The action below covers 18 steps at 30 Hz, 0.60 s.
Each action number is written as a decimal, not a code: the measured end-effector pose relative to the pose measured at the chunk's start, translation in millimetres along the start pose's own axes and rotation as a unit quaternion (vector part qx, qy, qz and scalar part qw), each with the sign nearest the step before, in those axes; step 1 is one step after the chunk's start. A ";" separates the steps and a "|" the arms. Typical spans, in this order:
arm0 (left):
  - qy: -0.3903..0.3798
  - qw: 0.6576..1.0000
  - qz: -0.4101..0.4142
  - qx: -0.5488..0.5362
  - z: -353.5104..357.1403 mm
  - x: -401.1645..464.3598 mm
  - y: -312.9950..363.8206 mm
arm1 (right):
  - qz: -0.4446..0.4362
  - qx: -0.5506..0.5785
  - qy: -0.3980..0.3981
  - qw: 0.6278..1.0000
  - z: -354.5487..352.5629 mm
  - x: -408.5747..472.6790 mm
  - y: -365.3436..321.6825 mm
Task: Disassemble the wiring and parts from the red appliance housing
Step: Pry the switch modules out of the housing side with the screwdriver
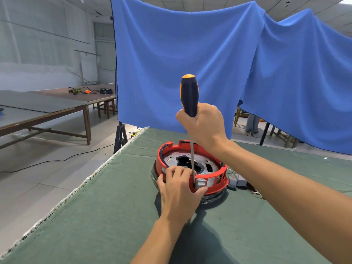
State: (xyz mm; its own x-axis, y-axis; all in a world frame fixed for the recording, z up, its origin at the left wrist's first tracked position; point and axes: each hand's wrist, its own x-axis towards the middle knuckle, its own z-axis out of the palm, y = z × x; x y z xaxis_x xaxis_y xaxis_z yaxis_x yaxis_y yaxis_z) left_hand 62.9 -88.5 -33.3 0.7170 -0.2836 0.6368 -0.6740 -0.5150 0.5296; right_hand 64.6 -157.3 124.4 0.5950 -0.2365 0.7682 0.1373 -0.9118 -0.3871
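Item one: I am looking down at the red housing (192, 168), a round open ring sitting near the middle of the table (95, 216), which is wearing a green cloth. Inside the ring a silvery metal plate (172, 159) with dark cut-outs is showing. Item two: my left hand (179, 191) is gripping the near rim of the housing, fingers curled over the edge and thumb pressing the outer wall beside a small grey block (201, 183) set into the rim. Item three: my right hand (203, 126) is closing around the lower part of a screwdriver (189, 96) with a dark blue handle and orange cap, holding it nearly upright; its metal shaft is running down to the near rim, the tip meeting the housing just left of the grey block. Item four: a grey connector piece (237, 181) with thin wires is lying on the cloth just right of the housing. Item five: a blue cloth backdrop (190, 54) is hanging behind the table. Item six: far left, wooden tables (57, 109) are standing on the floor, the farther one carrying cables and small tools too small to name.
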 end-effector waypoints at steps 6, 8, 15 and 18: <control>-0.019 1.000 -0.019 -0.007 -0.3 1.9 0.7 | -0.072 -0.062 -0.065 0.993 9.8 -6.0 -22.5; -0.017 0.999 -0.024 -0.035 -0.8 1.2 -0.6 | -0.108 -0.103 -0.096 0.984 17.3 -6.8 -28.5; -0.013 0.999 -0.001 -0.044 1.2 -0.5 -6.0 | -0.147 -0.139 -0.160 0.966 30.3 -2.4 -36.8; -0.003 0.999 0.013 -0.032 3.0 0.7 -9.0 | -0.142 -0.119 -0.149 0.971 25.5 -0.4 -38.6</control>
State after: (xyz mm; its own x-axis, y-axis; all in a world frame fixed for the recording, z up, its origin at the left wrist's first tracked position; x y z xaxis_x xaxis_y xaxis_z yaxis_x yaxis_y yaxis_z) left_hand 70.0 -86.5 -39.3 0.7001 -0.3010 0.6474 -0.7022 -0.4543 0.5482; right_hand 79.3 -113.5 126.0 0.7679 0.1118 0.6308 0.1634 -0.9863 -0.0242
